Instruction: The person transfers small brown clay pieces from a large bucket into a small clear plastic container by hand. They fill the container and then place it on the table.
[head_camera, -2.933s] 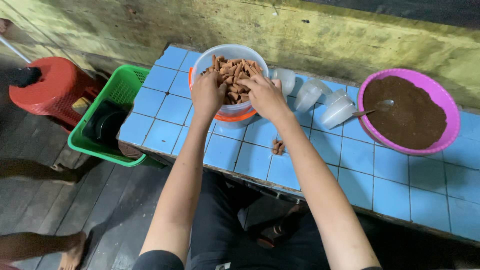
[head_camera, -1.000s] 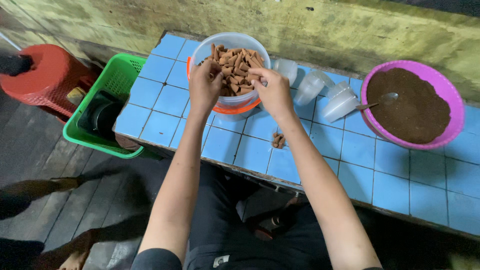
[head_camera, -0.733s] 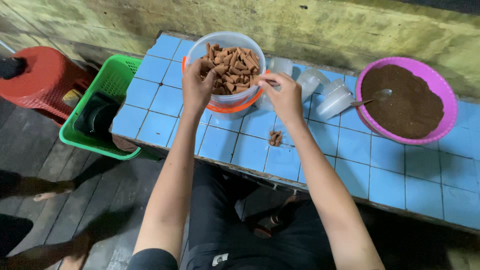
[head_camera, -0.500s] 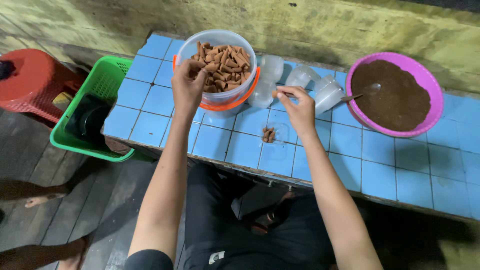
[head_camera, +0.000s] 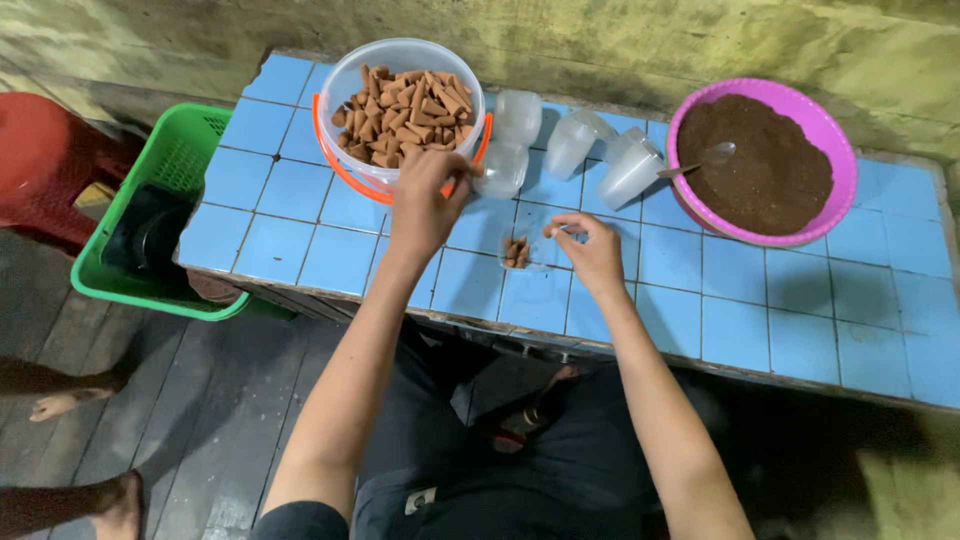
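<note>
- The left hand (head_camera: 425, 200) rests at the near rim of the clear bucket (head_camera: 408, 110), fingers curled loosely together around a few small brown cones; the fingertips point toward the right.
- The bucket has an orange handle and is heaped with brown cones (head_camera: 405, 105). It stands at the back of the blue tiled table (head_camera: 780, 330).
- The right hand (head_camera: 590, 250) hovers over the middle of the table, thumb and forefinger pinched on one small brown piece; the other fingers are folded loosely under.
- Just left of that pinch sits a small clear cup (head_camera: 517, 252) with a few brown cones inside, standing on a tile between the two hands.
- Empty clear cups (head_camera: 575, 145) lie and stand in a cluster behind the right hand, between the bucket and the pink basin (head_camera: 840, 130).
- The basin holds dark brown powder, with a spoon (head_camera: 700, 160) lying in it.
- A green basket (head_camera: 130, 290) hangs off the table's left edge, beside a red stool (head_camera: 45, 160).
- Another person's bare feet (head_camera: 60, 405) show on the wooden floor at the lower left.
</note>
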